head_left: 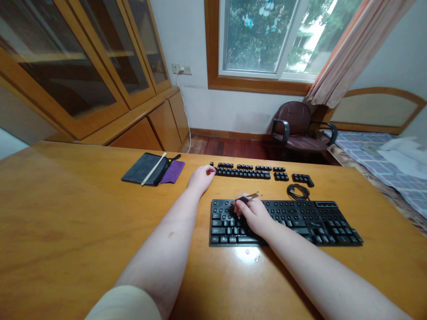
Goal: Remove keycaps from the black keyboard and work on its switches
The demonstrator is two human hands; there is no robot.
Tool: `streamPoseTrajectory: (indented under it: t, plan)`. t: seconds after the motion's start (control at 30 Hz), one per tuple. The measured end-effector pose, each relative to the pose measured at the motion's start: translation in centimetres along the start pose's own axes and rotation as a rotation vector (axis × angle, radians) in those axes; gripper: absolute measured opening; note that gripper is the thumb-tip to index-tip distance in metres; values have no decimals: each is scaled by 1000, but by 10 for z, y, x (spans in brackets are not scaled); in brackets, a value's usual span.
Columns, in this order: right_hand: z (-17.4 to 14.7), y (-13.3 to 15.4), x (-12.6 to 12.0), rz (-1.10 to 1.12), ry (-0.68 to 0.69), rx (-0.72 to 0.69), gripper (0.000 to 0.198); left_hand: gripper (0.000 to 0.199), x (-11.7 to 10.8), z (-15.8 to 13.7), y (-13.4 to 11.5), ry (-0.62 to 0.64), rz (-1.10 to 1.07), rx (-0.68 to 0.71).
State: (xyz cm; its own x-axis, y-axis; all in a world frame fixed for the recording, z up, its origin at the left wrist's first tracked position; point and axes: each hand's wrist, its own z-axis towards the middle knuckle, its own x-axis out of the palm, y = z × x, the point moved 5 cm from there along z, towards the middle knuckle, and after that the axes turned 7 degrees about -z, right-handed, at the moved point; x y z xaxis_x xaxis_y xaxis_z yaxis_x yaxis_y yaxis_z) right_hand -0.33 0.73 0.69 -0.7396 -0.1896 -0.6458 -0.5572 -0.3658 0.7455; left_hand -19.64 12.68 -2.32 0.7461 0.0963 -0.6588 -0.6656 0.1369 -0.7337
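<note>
On the near right part of the bench (83, 213), the keyboard (300, 218) lies flat, its far rows bare of caps and its near keys capped. The right hand (254, 215) grips a dark-handled tool (255, 195) above the left half, metal prongs tipped upward, probably to work its lower end among the switches. Beyond, loose keycaps (245, 173) stand in rows with gaps, likely to preserve their order. The left hand (200, 178) curls at their left end; whether it pinches one, I cannot tell. The cable (300, 198) sits coiled behind the keyboard, seemingly for tidiness; a grey pouch (140, 171) lies far left.
</note>
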Motion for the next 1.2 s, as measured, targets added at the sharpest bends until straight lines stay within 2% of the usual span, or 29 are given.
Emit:
streamPoseTrajectory:
  t: [0.1, 0.2, 0.3, 0.47, 0.67, 0.73, 0.87, 1.07, 1.2]
  plan:
    - [0, 9, 1, -109, 58, -54, 28, 15, 0, 0, 0, -11, -12, -6]
    - [-1, 15, 5, -124, 117, -101, 19, 16, 0, 0, 0, -36, -24, -17]
    - [0, 18, 7, -112, 133, -137, 18, 16, -2, -1, 1, -75, -34, -33]
    - [2, 17, 7, -80, 154, -117, 21, 18, -4, -1, 0, -124, -65, -42]
    - [1, 17, 9, -73, 154, -128, 22, 19, -1, -3, -10, -84, -131, 0]
    - [1, 16, 9, -81, 151, -116, 23, 21, 3, -6, -16, -9, -196, 35]
    - [3, 16, 8, -54, 159, -86, 23, 26, 17, -19, -29, 312, -372, 70]
    - [4, 10, 9, -46, 157, 2, 27, 33, 26, -30, -36, 652, -426, 4]
    - [3, 8, 8, -74, 139, 56, 34, 25, 31, -35, -42, 873, -454, 7]
